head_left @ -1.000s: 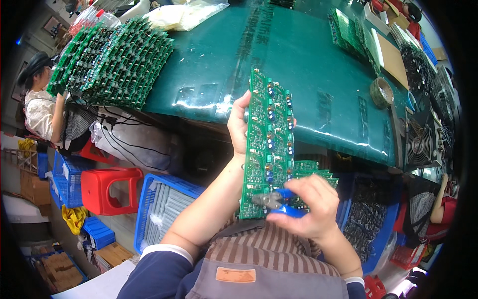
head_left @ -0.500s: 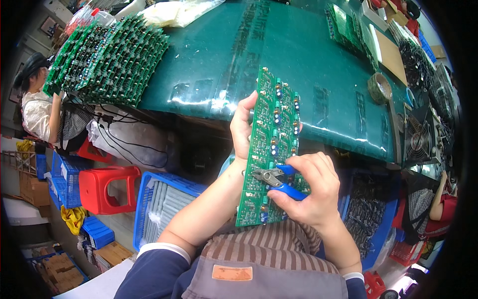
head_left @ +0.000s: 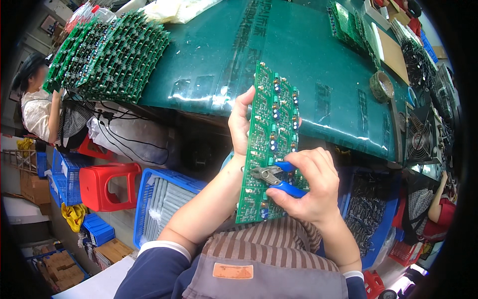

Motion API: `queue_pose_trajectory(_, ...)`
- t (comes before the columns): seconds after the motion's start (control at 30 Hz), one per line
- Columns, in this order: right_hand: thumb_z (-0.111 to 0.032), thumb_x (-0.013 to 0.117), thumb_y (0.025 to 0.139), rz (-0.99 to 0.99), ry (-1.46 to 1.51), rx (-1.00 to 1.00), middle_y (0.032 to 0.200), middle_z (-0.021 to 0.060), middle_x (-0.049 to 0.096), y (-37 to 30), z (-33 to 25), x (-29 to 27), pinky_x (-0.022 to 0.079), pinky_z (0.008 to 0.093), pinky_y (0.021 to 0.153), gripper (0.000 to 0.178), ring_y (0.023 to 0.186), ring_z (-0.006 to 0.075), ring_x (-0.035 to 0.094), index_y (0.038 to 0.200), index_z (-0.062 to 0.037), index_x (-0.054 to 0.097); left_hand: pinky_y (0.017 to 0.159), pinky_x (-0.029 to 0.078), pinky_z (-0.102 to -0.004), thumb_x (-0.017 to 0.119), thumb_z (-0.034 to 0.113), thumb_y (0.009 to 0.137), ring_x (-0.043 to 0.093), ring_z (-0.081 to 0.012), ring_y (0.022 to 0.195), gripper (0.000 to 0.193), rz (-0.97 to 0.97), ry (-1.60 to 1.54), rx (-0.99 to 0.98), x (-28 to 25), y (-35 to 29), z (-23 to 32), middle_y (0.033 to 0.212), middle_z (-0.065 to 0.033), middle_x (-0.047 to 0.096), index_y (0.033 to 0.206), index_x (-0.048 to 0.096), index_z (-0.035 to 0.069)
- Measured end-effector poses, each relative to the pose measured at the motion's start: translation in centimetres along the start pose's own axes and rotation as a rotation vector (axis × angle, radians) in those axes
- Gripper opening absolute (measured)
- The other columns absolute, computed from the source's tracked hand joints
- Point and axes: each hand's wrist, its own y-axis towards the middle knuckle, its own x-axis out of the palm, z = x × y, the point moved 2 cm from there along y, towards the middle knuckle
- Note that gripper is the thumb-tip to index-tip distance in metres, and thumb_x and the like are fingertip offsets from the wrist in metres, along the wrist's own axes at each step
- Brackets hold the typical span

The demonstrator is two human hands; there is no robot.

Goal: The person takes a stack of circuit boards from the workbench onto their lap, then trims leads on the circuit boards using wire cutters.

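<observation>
- At near edge of glossy green tabletop (head_left: 303,55): gripping long green circuit board (head_left: 255,142) by its sides in left hand (head_left: 240,128).
- Pinching blue-handled metal pliers (head_left: 270,174) in right hand (head_left: 317,189), tips at board's lower half; can't tell if touching.
- Probably partway; can't tell share finished.
- Dense green board stack (head_left: 117,60) further left along near edge: done or waiting, can't tell.

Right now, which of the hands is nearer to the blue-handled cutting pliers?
Right: the right hand holds the blue-handled cutting pliers by the handles; the left hand is farther up, apart from them, holding the green circuit-board panel.
</observation>
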Motion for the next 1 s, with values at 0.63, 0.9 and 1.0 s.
queue_pose_trajectory(0.63,-0.037,0.090,0.063,-0.009,-0.009,0.009,0.084,0.0086,0.065,-0.1,-0.2,0.2,0.048,0.0368,0.068,0.052,0.072,0.0265,0.061,0.095,-0.0024,0.069,0.090,0.056,-0.0544,0.048,0.046,0.097,0.069,-0.0347,0.098,0.050,0.022,0.004,0.015,-0.7,0.2,0.1,0.113,-0.0186,0.070,0.120,0.065,0.006)
queue_pose_trajectory(0.9,-0.041,0.088,0.065,-0.029,-0.003,0.019,0.081,0.0082,0.062,-0.1,-0.1,0.2,0.045,0.0364,0.067,0.053,0.071,0.0262,0.058,0.096,-0.0028,0.068,0.073,0.061,-0.0397,0.048,0.045,0.096,0.071,-0.0248,0.079,0.048,0.194,0.063,0.075,1.0,0.0,-0.2,0.097,-0.0132,0.072,0.114,0.065,0.005)
queue_pose_trajectory(1.0,-0.041,0.088,0.066,-0.016,-0.016,0.002,0.081,0.0078,0.061,0.1,-0.2,0.2,0.045,0.0365,0.066,0.053,0.071,0.0260,0.057,0.096,-0.0028,0.068,0.072,0.061,-0.0397,0.048,0.046,0.096,0.071,-0.0249,0.079,0.048,0.199,0.068,0.068,1.1,0.1,-0.2,0.098,-0.0134,0.072,0.114,0.065,0.005)
